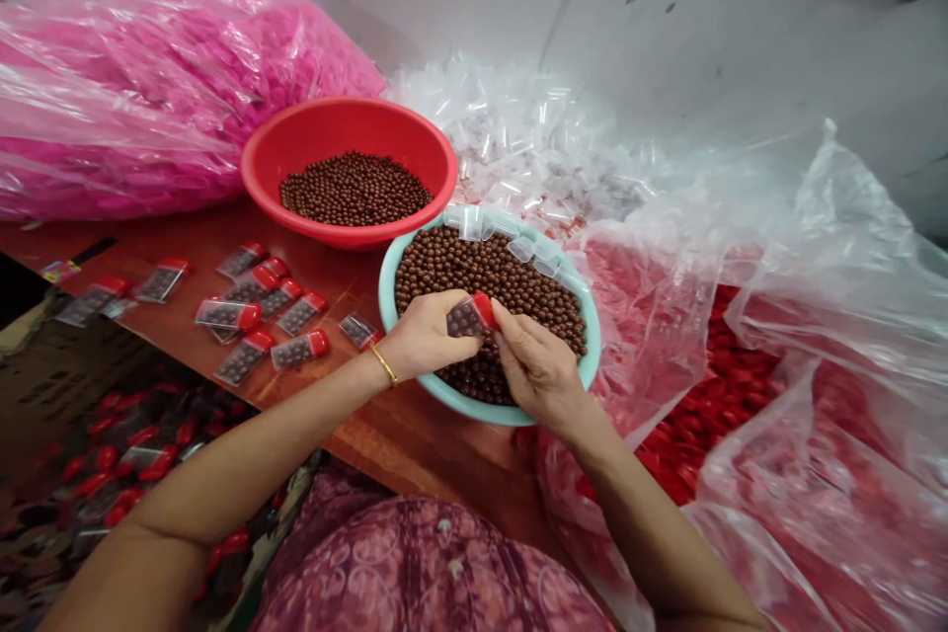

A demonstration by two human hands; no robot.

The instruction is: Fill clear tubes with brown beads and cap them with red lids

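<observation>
My left hand (pixel 428 334) is closed around a small clear plastic container (pixel 466 318) filled with dark brown balls. Its red cap (pixel 484 308) points to the right, where the fingers of my right hand (pixel 537 360) pinch it. Both hands are above a light blue basin (pixel 387 291) full of brown balls (pixel 451 267). Several clear empty containers (pixel 474 221) lie along the basin's far rim. To the left on the table, several filled containers with red caps (pixel 300 350) lie scattered.
A red basin (pixel 256 163) with more brown balls stands behind on the left, beside a large bag of pink pieces (pixel 170 69). Clear containers (pixel 518 128) are heaped at the back. An open plastic bag of red caps (pixel 711 405) lies right. Below the table's left edge is a box of filled containers (pixel 148 459).
</observation>
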